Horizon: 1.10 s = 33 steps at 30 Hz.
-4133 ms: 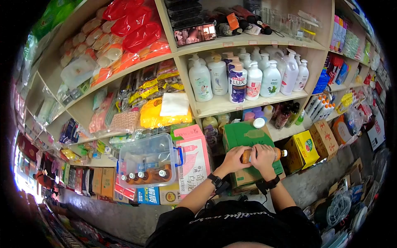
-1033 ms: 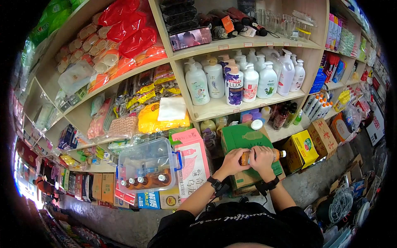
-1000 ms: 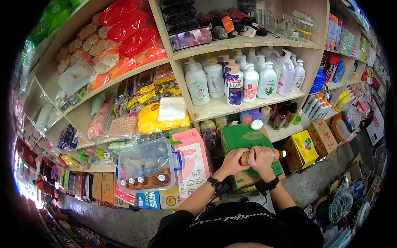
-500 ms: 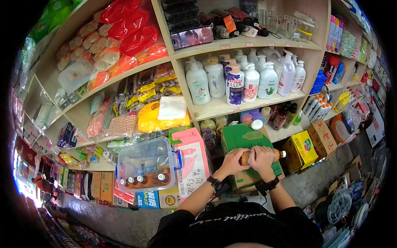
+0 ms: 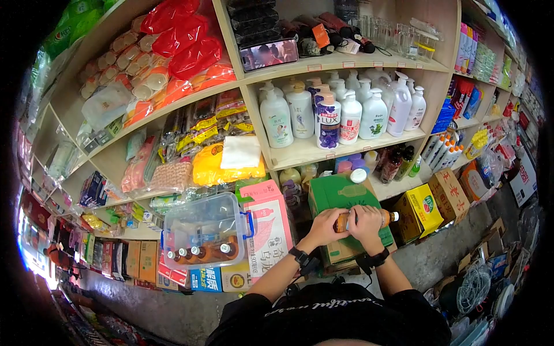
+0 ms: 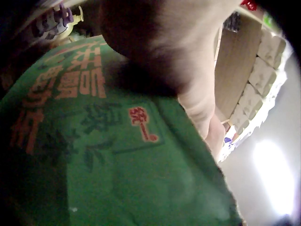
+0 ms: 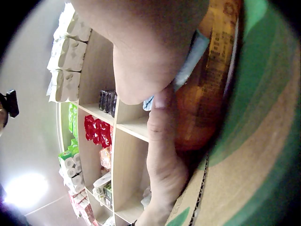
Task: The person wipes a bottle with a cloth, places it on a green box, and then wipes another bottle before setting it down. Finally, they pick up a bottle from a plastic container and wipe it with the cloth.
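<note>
Shop, general goods. Above the green carton (image 5: 334,196): rows of pump bottles (image 5: 350,118) under red-framed shelf-edge labels (image 5: 350,64). Left of it: piled packaged stock (image 5: 210,164). Right of it: more cartons (image 5: 421,210).

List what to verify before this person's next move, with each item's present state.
1. Left hand and right hand both on the amber bottle: ok.
2. White cap on that bottle: ok.
3. Bottle resting on the green carton: cannot tell; hands block the contact.
4. Light-blue strip beside the bottle identified: cannot tell; partly hidden.
5. A hand free for the clear plastic bin: not ok; both are occupied.
</note>
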Motion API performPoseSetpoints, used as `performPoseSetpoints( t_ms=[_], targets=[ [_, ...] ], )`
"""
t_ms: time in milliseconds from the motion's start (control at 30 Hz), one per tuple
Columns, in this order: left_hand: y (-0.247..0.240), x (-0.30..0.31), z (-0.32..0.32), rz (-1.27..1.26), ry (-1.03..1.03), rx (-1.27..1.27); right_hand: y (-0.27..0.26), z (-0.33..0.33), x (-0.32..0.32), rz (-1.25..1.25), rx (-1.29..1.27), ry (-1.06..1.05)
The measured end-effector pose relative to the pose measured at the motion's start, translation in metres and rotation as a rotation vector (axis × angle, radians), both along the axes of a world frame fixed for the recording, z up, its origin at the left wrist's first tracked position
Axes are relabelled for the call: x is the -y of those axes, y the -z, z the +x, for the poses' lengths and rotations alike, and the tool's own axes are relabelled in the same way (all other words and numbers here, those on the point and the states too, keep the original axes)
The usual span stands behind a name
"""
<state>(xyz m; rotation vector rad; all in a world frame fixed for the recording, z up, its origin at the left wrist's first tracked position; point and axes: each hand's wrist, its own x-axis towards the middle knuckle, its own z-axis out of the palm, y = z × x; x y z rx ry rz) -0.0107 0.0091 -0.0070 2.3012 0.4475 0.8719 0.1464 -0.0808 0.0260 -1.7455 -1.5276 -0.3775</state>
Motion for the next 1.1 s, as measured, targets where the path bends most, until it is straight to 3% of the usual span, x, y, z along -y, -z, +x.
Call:
performPoseSetpoints(
  t_ms=[1100],
  targets=[
    [-0.007, 0.0025, -0.0006, 0.036, -0.012, 0.025, 0.002, 0.0005, -0.0007, -0.005, 0.001, 0.008]
  ],
)
